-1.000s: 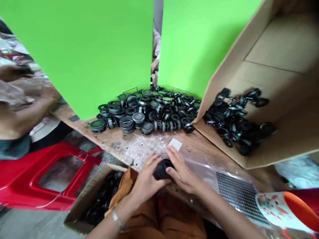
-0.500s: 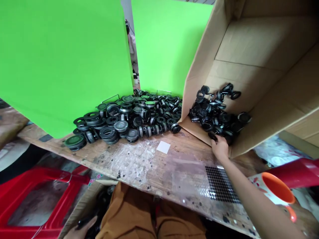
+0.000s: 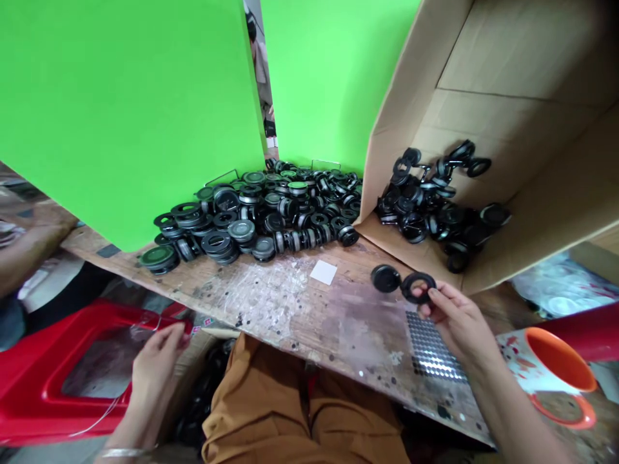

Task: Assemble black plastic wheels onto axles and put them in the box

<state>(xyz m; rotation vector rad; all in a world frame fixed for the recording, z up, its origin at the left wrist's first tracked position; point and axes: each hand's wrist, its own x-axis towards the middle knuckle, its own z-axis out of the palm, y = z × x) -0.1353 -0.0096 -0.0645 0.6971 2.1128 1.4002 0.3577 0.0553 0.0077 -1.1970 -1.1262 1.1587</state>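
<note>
- Out of the big cardboard box (image 3: 483,116) since half a second ago: the right hand (image 3: 457,316), now drawn back over the surface (image 3: 304,322) with a black part (image 3: 406,289).
- Up and clear of the lower box (image 3: 191,354) compared with that earlier view: the left hand (image 3: 157,357), now beside the red stool (image 3: 43,374).
- Right grip: thumb and fingers pinching the ring end of the black part, whose round disc end points away to the left.
- Left grip: thumb and fingertips pressed together; I cannot tell whether anything is between them.
- The black part is in front of the big cardboard box's open mouth, to the right of a white card (image 3: 324,272).
- Near the right hand are a dotted sheet (image 3: 432,351) and a white cup (image 3: 544,370) with an orange inside.
- Farther back, a pile of black parts (image 3: 256,219) lies against two green boards (image 3: 130,116).
</note>
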